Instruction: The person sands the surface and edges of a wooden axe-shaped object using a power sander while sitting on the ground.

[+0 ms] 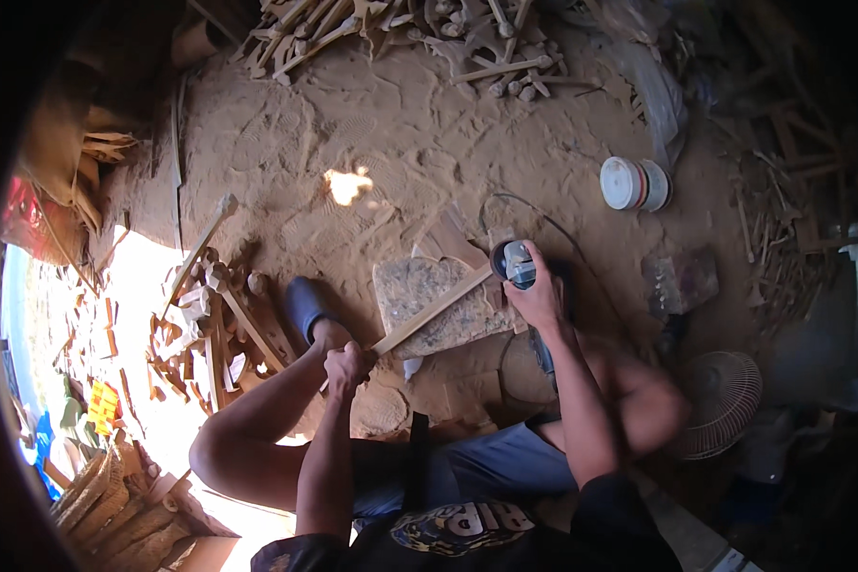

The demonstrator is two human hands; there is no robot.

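Just right of centre in the frame, the right hand (541,294) is wrapped around a round-headed tool (518,264), fingers curled close over its top. Down and to the left, the left hand (349,368) is closed in a fist on the low end of the stick (434,313). And that stick is the line to watch: its long axis climbs from lower left to upper right, straight from one fist to the tool's rim. Its far end meets that rim, or stops just short; from above, it's hard to tell. The right hand is the nearer to that upper end, the left owns the lower one.

Beneath the stick sits a pale block (400,286), though whether wood rests on it can't be told. An offcut (451,238) lies at the block's upper edge, close by the tool, and a dark cord (567,234) loops to the right. Left of the block, a shoe (310,305) stands near; beyond it, a woodpile (224,319). Off at upper right, a bucket (623,183); lower right, a fan (725,405).
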